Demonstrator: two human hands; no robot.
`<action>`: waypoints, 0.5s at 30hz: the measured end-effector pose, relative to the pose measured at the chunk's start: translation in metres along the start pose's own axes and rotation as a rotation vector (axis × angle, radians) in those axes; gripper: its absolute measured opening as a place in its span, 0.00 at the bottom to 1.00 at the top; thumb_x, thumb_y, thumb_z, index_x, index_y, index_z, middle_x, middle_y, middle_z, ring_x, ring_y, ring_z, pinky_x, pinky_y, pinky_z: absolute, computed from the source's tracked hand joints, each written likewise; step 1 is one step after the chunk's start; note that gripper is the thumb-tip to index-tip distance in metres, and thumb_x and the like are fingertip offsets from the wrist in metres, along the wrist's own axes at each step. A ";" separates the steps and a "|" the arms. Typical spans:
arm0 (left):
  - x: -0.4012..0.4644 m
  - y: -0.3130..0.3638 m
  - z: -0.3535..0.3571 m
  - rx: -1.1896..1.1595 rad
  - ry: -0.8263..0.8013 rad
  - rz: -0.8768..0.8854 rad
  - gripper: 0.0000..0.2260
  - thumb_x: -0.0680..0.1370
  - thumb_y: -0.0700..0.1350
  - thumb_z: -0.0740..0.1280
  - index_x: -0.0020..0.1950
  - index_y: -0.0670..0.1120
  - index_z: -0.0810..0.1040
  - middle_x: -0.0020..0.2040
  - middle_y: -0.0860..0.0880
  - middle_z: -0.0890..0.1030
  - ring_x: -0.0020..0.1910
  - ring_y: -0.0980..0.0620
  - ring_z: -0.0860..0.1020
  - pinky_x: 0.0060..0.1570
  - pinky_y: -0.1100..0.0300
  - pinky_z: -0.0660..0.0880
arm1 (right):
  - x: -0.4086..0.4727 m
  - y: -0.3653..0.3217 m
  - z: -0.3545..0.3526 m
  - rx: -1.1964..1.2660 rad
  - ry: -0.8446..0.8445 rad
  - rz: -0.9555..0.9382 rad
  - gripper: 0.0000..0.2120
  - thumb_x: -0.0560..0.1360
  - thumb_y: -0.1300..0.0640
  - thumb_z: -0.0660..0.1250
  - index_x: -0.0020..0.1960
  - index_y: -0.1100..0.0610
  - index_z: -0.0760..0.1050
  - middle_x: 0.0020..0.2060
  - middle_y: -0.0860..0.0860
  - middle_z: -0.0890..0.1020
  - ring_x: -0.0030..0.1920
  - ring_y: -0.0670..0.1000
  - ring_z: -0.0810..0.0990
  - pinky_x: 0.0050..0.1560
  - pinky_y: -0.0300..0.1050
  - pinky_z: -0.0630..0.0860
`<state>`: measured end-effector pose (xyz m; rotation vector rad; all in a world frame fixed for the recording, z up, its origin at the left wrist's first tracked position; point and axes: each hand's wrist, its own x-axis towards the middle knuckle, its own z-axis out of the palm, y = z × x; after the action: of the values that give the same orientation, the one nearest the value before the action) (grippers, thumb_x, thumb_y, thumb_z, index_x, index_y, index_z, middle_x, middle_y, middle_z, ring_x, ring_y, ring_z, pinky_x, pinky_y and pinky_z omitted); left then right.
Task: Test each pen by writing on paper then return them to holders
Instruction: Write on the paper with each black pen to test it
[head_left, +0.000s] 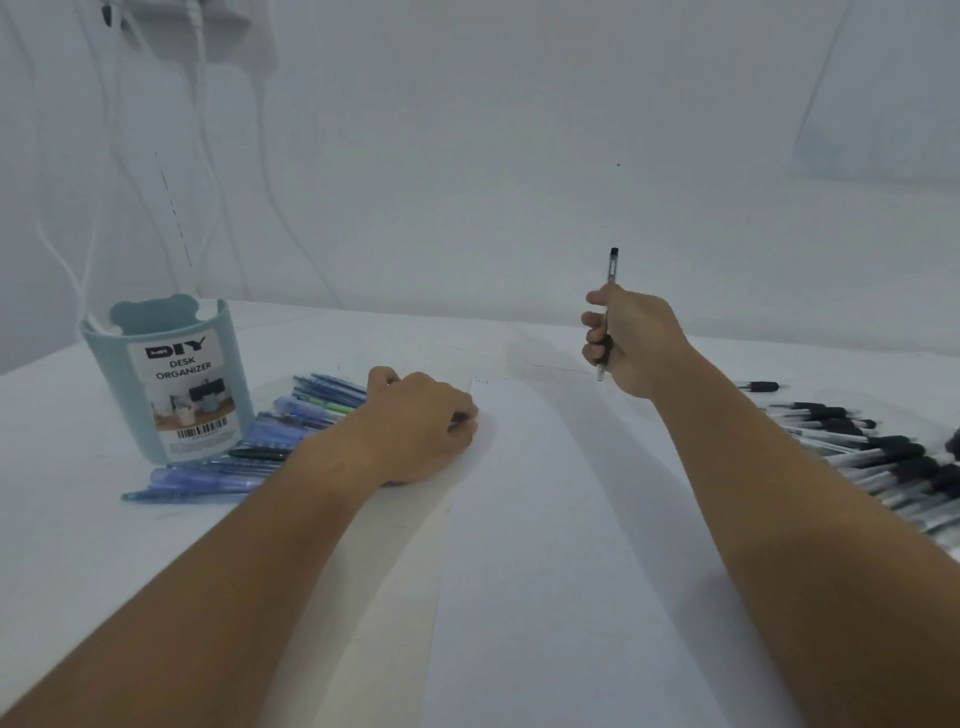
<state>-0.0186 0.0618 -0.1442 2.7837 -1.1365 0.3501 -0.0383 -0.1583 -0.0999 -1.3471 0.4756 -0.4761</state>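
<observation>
While the paper (545, 519) lies flat on the table, the left hand (421, 431) rests curled on its edge, seemingly holding nothing, and the right hand (631, 340) grips a black pen (609, 312) upright above it; loosening that anchor risks the sheet sliding mid-stroke

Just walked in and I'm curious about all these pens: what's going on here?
A person is testing pens. The right hand grips a black-grip pen upright, tip just above the paper. The left hand rests curled on the sheet's left edge. Blue pens lie beside the teal desk organizer; black-grip pens are piled on the right. Only a tiny mark shows near the sheet's top.
</observation>
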 end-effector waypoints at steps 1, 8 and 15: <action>0.000 0.000 0.000 -0.002 -0.002 0.000 0.15 0.81 0.50 0.53 0.58 0.50 0.77 0.58 0.52 0.80 0.59 0.50 0.73 0.48 0.56 0.50 | 0.001 -0.002 -0.002 -0.040 0.023 0.002 0.04 0.79 0.63 0.61 0.46 0.61 0.72 0.37 0.55 0.72 0.30 0.49 0.67 0.27 0.40 0.65; 0.001 0.000 -0.001 0.010 0.005 0.015 0.15 0.81 0.49 0.52 0.56 0.50 0.77 0.53 0.53 0.81 0.55 0.51 0.74 0.52 0.55 0.53 | 0.032 -0.012 -0.049 -0.761 0.286 -0.142 0.02 0.78 0.67 0.60 0.47 0.63 0.71 0.40 0.57 0.79 0.32 0.50 0.77 0.20 0.32 0.68; 0.001 -0.001 0.002 0.020 0.042 0.018 0.15 0.81 0.51 0.52 0.56 0.51 0.77 0.53 0.53 0.81 0.55 0.52 0.74 0.48 0.58 0.49 | 0.041 0.004 -0.067 -1.091 0.432 -0.223 0.08 0.77 0.68 0.62 0.40 0.61 0.68 0.41 0.57 0.73 0.37 0.57 0.75 0.31 0.40 0.67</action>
<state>-0.0169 0.0611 -0.1455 2.7707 -1.1560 0.4216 -0.0442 -0.2350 -0.1170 -2.3731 1.0323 -0.7419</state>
